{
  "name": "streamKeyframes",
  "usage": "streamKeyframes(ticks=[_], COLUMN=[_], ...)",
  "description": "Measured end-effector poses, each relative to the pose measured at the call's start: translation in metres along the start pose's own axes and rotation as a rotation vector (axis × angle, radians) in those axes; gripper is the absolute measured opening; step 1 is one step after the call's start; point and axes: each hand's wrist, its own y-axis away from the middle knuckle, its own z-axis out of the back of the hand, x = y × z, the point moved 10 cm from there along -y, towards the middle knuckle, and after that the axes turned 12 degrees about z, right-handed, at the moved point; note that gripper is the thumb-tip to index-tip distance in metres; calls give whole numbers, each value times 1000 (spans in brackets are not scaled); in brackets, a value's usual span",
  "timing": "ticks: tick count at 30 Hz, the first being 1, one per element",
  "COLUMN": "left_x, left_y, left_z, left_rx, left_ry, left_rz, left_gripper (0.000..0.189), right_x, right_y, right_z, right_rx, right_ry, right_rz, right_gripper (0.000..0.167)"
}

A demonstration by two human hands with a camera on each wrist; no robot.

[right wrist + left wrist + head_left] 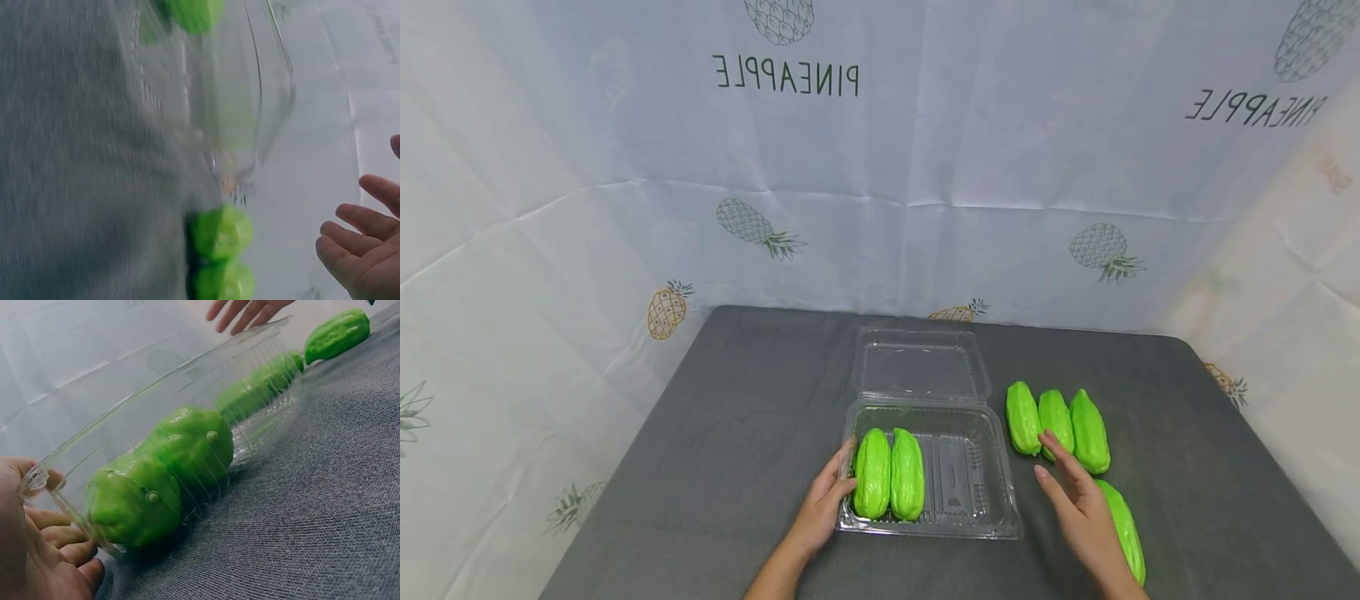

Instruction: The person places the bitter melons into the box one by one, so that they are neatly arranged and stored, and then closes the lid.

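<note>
A clear plastic clamshell box [958, 479] lies with its lid [922, 367] folded back. Inside, along its left side, lie two long bright green ridged fruits [872, 473] side by side. My left hand [824, 504] grips the box's left edge, thumb over the rim and fingers along the outer wall, as the left wrist view also shows. To the right of the box, my right hand [1084, 517] hovers with fingers extended and nothing held. Just beyond its fingertips three similar fruits [1090, 433] lie in a row. Another green fruit [1123, 529] lies beside that hand, partly hidden by it.
The dark grey tabletop [722, 467] extends around the box, with its far edge close to a hanging white cloth [910, 150] printed with pineapples. More of this cloth hangs along the left and right sides.
</note>
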Motion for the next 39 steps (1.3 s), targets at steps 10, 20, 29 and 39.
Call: streamKeyframes(ticks=[10, 20, 29, 39], left_x=[1, 2, 0, 1], left_y=[0, 0, 1, 0], left_z=[0, -1, -1, -2], left_rx=[-12, -3, 7, 14], left_ry=[10, 13, 25, 25], left_rz=[22, 34, 34, 39], left_gripper=[57, 57, 57, 57], right_x=[-89, -79, -98, -106], right_y=[23, 37, 42, 44], right_z=[26, 47, 53, 56], right_rx=[-17, 38, 78, 64], right_ry=[175, 221, 275, 289], right_rz=[-266, -467, -545, -515], right_gripper=[58, 69, 73, 65])
